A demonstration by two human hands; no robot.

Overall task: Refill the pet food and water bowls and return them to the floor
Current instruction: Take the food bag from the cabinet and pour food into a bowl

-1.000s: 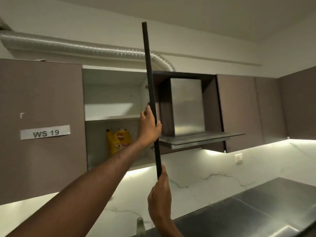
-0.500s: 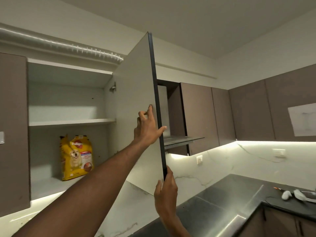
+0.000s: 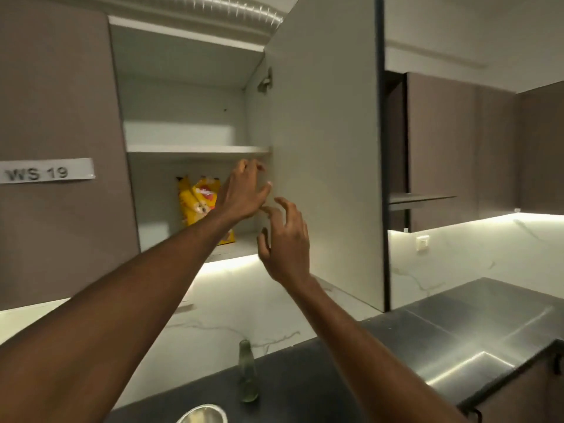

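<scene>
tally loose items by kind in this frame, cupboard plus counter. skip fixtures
Food bag: 1, on the lower cupboard shelf
Glass bottle: 1, upright on the counter
Metal bowl: 1, at the bottom edge, partly cut off
Total: 3

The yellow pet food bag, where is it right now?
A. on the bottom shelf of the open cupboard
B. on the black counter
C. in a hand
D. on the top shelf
A: the yellow pet food bag stands on the lower shelf of the open cupboard, while the left hand and right hand reach up with open fingers, holding nothing.
</scene>
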